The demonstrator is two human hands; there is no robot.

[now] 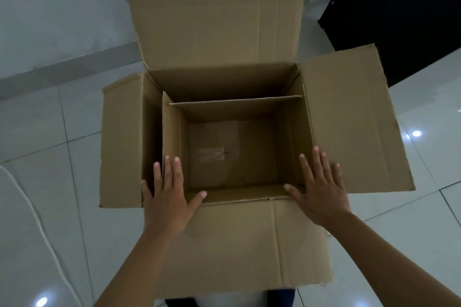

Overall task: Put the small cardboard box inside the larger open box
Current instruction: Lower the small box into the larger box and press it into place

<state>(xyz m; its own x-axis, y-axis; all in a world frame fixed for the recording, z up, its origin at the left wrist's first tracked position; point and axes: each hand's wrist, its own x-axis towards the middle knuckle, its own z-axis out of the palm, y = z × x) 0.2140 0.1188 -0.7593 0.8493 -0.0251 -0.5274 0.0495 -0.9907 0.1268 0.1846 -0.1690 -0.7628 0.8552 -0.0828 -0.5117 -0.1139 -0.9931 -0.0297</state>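
A large brown cardboard box (217, 32) stands open on the tiled floor, its four flaps spread outward. Inside it sits a smaller open cardboard box (234, 102), its upright flaps close to the larger box's walls; old tape shows on its bottom. My left hand (169, 194) lies flat with fingers spread over the near left corner, fingertips on the smaller box's left flap. My right hand (318, 184) lies flat with fingers spread at the near right corner, on the larger box's right flap. Neither hand grips anything.
Glossy white floor tiles (50, 132) surround the box. A black panel (399, 7) stands at the far right. A white cord (32, 212) curves across the floor at the left. A grey wall base runs behind the box.
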